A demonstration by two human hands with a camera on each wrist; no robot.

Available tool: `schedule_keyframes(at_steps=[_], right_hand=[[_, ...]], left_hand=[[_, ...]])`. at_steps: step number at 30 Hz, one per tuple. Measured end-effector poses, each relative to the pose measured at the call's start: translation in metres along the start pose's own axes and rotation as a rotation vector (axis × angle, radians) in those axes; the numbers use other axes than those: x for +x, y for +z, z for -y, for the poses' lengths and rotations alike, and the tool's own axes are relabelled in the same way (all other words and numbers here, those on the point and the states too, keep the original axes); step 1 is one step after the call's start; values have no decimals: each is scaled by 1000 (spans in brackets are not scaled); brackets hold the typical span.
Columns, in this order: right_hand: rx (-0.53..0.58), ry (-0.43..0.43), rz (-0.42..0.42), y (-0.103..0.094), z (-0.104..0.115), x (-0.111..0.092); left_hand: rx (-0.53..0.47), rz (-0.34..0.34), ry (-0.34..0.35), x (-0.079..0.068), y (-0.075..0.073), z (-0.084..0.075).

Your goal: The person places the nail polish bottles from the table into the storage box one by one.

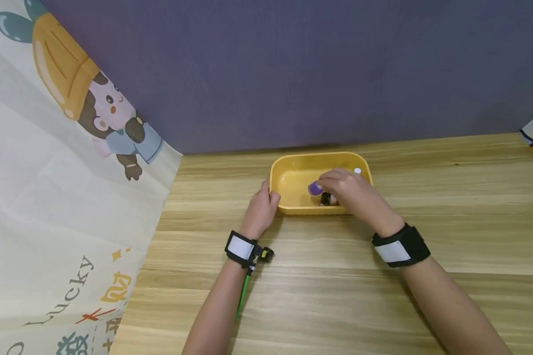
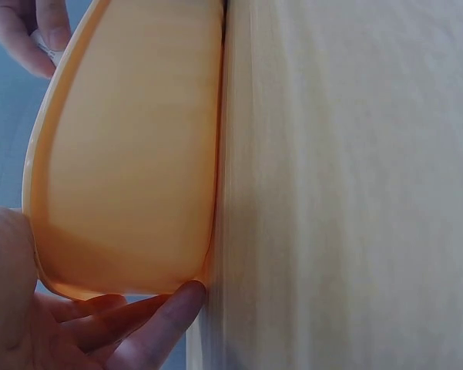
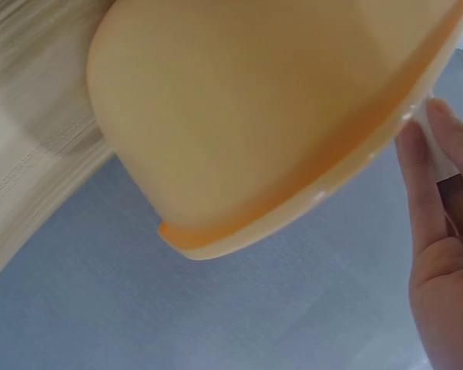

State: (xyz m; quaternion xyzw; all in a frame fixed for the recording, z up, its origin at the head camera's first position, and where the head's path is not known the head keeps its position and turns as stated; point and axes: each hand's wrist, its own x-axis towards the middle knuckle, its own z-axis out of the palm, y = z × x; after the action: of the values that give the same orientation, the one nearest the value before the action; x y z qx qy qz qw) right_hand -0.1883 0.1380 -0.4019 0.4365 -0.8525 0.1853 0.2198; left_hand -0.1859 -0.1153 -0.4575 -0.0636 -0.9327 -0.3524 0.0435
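Note:
A yellow plastic tray [image 1: 293, 212] with rounded corners stands on the wooden table. My left hand [image 1: 261, 208] grips its left end; in the left wrist view the fingers [image 2: 166, 327] lie along the outer wall [image 2: 131, 154]. Over the tray's right half, my right hand [image 1: 348, 192] pinches a small purple and white item [image 1: 315, 188], perhaps a bottle. The right wrist view shows a white part [image 3: 435, 142] of it between the fingertips. Below it in the tray lie a small black item [image 1: 325, 198] and a pale one [image 1: 333, 199], partly hidden by the hand.
A white-topped item [image 1: 357, 171] stands at the tray's back right. Behind the table [image 1: 320, 286] rises a dark blue-grey panel [image 1: 293, 74]. A printed white cloth [image 1: 40, 172] borders the left side. A green cable [image 1: 243, 296] runs along the left forearm.

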Motion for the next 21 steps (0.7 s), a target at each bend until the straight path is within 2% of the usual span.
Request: schedule_keyframes(at_steps=[13,21], right_hand=[[3,44,36,4,-5,-2],[-4,61,56,10,-8,-3]], left_hand=[[-17,2,-3,0,0,0],[-4,-27,19,0,1,0]])
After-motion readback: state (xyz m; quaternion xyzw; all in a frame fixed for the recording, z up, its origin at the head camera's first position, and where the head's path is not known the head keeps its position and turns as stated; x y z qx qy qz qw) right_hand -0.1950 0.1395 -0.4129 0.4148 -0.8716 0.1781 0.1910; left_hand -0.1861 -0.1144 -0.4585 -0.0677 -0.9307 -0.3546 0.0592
